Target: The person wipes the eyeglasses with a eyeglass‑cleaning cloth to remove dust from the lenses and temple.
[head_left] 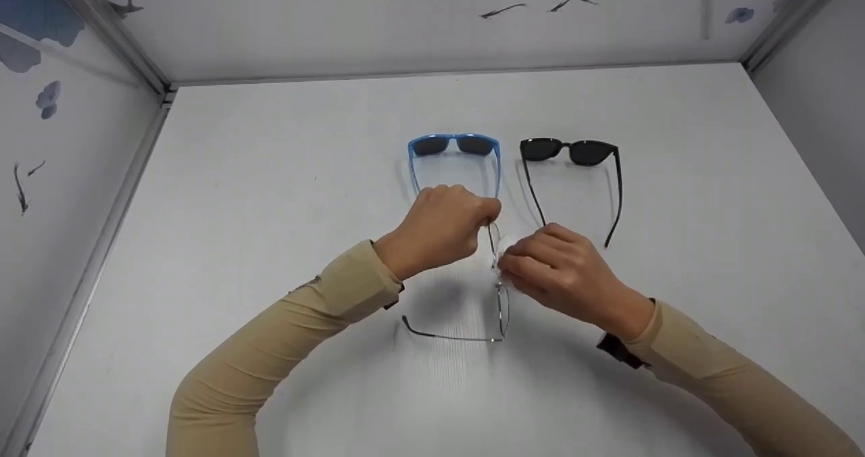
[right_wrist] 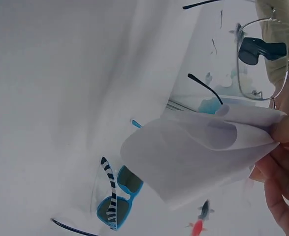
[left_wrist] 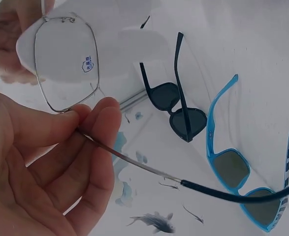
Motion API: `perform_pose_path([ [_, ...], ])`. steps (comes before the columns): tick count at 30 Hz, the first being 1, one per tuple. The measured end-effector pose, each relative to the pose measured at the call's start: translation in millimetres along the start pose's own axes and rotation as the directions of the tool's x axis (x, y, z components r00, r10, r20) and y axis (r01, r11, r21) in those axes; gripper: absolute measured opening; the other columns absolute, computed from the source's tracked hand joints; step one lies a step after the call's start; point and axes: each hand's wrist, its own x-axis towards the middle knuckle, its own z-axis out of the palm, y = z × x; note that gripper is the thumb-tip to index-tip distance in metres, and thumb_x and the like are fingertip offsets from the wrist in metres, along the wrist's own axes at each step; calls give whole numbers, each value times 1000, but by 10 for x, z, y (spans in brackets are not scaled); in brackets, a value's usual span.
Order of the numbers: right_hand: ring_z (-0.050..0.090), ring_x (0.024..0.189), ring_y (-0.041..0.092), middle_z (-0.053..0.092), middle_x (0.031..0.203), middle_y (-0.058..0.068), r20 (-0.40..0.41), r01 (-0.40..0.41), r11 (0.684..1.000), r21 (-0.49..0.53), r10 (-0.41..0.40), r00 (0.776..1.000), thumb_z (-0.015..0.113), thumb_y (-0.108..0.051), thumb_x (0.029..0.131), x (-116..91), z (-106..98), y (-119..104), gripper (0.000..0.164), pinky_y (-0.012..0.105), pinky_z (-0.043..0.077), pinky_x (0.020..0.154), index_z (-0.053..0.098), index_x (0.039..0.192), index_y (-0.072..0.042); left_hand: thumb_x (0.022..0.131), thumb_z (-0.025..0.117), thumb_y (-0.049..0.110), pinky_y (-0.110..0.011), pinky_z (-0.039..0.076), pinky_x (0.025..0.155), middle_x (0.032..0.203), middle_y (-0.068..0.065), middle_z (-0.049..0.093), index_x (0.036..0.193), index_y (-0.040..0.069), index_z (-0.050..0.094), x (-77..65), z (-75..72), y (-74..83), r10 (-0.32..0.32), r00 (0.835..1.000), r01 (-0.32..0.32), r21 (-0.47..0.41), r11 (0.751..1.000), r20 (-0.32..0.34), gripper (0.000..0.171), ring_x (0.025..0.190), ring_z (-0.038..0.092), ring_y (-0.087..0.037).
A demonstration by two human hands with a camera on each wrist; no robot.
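A pair of thin metal-framed eyeglasses [head_left: 501, 311] with clear lenses is held above the table. My left hand [head_left: 442, 230] pinches the frame near one hinge; in the left wrist view that temple, dark-tipped, runs out past the fingers. Blue printing shows on one lens. My right hand [head_left: 564, 274] grips a thin white cloth [right_wrist: 183, 152] at the middle of the frame, close to a lens. The cloth hangs in folds in the right wrist view. Whether it touches both sides of the lens is hidden by the fingers.
Blue sunglasses [head_left: 453, 136] with striped inner temples lie beyond my left hand, partly covered by it. Black sunglasses [head_left: 592, 153] lie to their right, temples unfolded. The white table [head_left: 270, 146] is bordered by printed panels [head_left: 378, 31] at the back and side.
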Motion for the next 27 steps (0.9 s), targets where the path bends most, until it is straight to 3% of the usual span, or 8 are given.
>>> perform_pose_path([
  [3, 65, 70, 19, 69, 82, 5, 27, -12, 1000, 8, 12, 1000, 67, -3, 87, -38, 9, 12, 5, 35, 49, 62, 70, 90, -5, 89, 54, -6, -34, 49, 57, 75, -4, 68, 92, 10, 72, -20, -15, -22, 2, 1000, -2, -10, 1000, -8, 24, 64, 60, -20],
  [7, 65, 69, 21, 70, 81, 6, 28, -141, 990, -14, 141, 990, 74, 5, 76, -47, 40, 60, 15, 37, 47, 62, 72, 89, -3, 89, 54, -4, -32, 49, 59, 78, -3, 70, 95, 11, 73, -28, 10, 0, 16, 1000, -16, -12, 1000, 5, 24, 67, 61, -20],
  [12, 66, 68, 23, 71, 80, 7, -35, -270, 962, -34, 269, 963, 65, -4, 88, 17, 61, 81, 9, 38, 47, 61, 73, 86, -2, 91, 57, 1, -30, 46, 54, 78, -4, 69, 100, 11, 73, -18, 53, 72, 16, 1000, -16, -5, 1000, 13, 21, 63, 58, -19],
  [15, 66, 67, 23, 71, 79, 7, -50, -242, 970, -25, 241, 969, 61, -7, 92, 36, 43, 53, 15, 38, 47, 60, 74, 87, -2, 90, 57, 0, -30, 47, 54, 78, -4, 69, 98, 10, 73, -15, 55, 82, -8, 1000, 8, -10, 1000, 6, 21, 63, 58, -19],
  [19, 65, 67, 21, 71, 81, 6, -38, -140, 990, 16, 140, 989, 69, -2, 87, 18, 4, 3, 6, 36, 47, 59, 74, 90, -3, 88, 54, -4, -33, 49, 55, 76, -5, 69, 92, 9, 72, -27, 42, 38, -16, 1000, 16, -35, 999, -23, 22, 64, 60, -21],
  [23, 66, 69, 18, 71, 81, 5, 2, -61, 997, 42, 61, 998, 71, -2, 84, -38, -13, -23, 7, 34, 48, 59, 74, 91, -4, 90, 53, -4, -35, 48, 56, 74, -4, 68, 89, 9, 71, -49, 20, -12, -12, 998, 7, -68, 998, -68, 22, 63, 59, -21],
  [27, 66, 68, 19, 71, 80, 5, 23, -127, 991, 38, 126, 992, 74, 2, 80, -82, 2, 9, 11, 35, 47, 60, 74, 89, -5, 91, 53, -3, -35, 48, 59, 75, -2, 69, 89, 9, 72, -56, 17, -14, -14, 997, 7, -89, 996, -71, 22, 65, 59, -20],
])
